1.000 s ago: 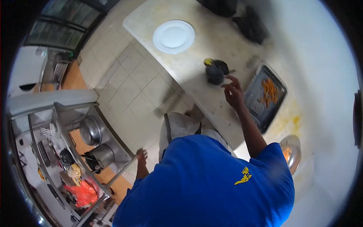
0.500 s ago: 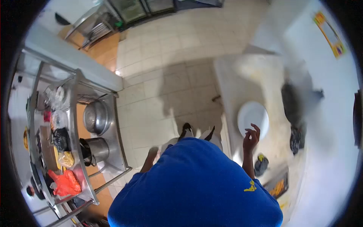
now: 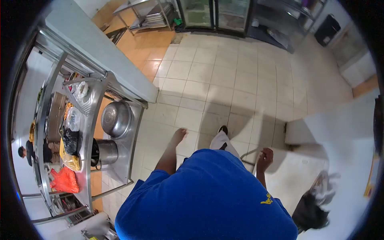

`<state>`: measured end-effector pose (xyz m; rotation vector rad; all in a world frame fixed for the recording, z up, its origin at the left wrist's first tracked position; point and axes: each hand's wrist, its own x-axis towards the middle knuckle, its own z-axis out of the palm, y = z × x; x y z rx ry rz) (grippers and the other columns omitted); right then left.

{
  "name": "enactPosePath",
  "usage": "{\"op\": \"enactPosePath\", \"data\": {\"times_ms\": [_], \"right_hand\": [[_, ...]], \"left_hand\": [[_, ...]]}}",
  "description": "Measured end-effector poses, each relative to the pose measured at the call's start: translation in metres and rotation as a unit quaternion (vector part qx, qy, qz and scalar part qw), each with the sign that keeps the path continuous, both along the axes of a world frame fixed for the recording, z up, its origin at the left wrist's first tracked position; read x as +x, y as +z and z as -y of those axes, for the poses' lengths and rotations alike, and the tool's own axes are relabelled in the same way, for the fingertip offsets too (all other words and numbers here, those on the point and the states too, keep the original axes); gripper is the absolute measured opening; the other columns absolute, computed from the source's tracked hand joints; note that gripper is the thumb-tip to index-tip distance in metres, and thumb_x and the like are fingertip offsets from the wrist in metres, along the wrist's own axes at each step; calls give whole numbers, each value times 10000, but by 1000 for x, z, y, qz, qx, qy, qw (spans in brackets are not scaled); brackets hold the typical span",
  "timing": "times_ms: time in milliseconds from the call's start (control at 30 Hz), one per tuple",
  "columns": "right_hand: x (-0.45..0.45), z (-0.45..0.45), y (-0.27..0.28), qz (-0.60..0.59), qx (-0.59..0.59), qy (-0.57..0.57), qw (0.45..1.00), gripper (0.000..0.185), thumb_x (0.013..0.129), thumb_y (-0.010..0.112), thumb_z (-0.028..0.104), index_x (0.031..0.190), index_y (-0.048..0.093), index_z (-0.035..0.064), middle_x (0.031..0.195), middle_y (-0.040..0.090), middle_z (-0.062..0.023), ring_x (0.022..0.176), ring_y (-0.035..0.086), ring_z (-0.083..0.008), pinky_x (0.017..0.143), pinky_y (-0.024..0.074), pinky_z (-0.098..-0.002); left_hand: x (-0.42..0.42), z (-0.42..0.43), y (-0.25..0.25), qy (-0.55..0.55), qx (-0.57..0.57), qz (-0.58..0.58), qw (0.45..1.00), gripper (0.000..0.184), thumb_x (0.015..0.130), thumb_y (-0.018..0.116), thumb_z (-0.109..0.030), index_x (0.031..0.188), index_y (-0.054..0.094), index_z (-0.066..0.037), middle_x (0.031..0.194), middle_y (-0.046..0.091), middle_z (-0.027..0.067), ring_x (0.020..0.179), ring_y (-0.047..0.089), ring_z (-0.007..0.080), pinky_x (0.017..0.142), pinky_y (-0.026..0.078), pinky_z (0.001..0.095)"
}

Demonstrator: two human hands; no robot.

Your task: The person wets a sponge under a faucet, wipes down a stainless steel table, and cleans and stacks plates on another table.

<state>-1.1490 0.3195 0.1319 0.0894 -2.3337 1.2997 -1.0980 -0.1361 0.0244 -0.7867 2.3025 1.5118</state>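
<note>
My left hand hangs over the tiled floor with its fingers loosely bent and nothing visible in it. The steel shelf rack is on its left side. My right hand is held low beside the near left edge of the pale table, its fingers slightly curled and apart, holding nothing that I can see. On that table, to the right of this hand, lie a black plastic bag and a clear plastic bag.
The rack at left bears a steel bowl, a tall pot, a red bag and several other bags. A person shows beyond it. Tiled floor stretches ahead to a glass-door fridge; a wall end stands at left.
The view has swung away from the table toward the floor and fridge. The white plate, dark bundle and tray of orange strips have left view. My right hand is now away from them; my left hand reaches further forward.
</note>
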Motion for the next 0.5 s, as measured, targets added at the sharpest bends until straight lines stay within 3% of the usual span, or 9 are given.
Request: {"op": "enactPosePath", "data": {"times_ms": [100,133,167,200,233,300,400,433,500], "right_hand": [[-132,37,-13,-47,9,110,993,173,668,459,-123,718,541,20,765,556,-104,716,560,-228,600,457,-295],[-177,57,0,-84,47,154,983,160,675,463,-120,721,537,15,735,552,-106,707,559,-237,619,456,-312],[-218,77,5,-95,46,175,979,153,680,466,-118,723,536,11,728,553,-106,703,560,-239,627,456,-319],[-261,96,12,-102,50,199,973,145,685,470,-115,724,536,7,720,554,-106,698,560,-241,635,456,-325],[-302,120,28,-120,52,230,964,145,694,474,-112,729,538,13,734,560,-107,700,561,-242,628,456,-317],[-369,171,67,-104,-7,289,952,145,713,504,-92,731,559,41,750,580,-104,740,588,-235,656,469,-313],[-450,246,86,-115,-33,315,942,158,715,492,-96,732,562,44,762,581,-97,741,586,-221,650,467,-298],[-465,267,86,-121,-36,316,940,159,718,488,-93,733,563,45,765,581,-96,742,585,-217,646,466,-293],[-482,308,73,-115,-41,312,942,152,727,486,-81,745,570,44,809,581,-94,758,581,-217,648,461,-284]], "left_hand": [[69,74,-130,28,-61,167,984,266,814,460,-254,974,584,-82,886,612,100,777,581,224,663,453,422],[79,65,-73,225,73,278,931,264,798,477,-325,954,575,-136,880,608,58,775,580,195,609,430,413],[99,68,-58,288,139,259,911,255,782,502,-330,966,547,-159,886,597,19,779,570,163,600,410,361],[139,78,-63,212,182,81,957,293,777,521,-325,1024,517,-168,912,593,7,786,561,163,608,407,362],[134,62,-46,354,146,146,912,292,788,517,-320,1042,506,-176,934,591,2,792,552,158,612,403,368],[124,44,-26,466,126,155,862,282,809,506,-300,1061,501,-172,973,591,2,803,557,159,614,409,365],[141,35,-74,517,171,209,812,321,782,546,-265,1084,506,-164,971,592,28,813,564,189,613,417,372],[163,36,-97,524,315,185,769,323,794,552,-279,1092,506,-161,913,592,33,786,564,190,604,412,364],[127,28,-86,391,187,242,868,327,793,554,-276,1094,503,-157,905,590,38,783,565,193,600,414,364]]}}
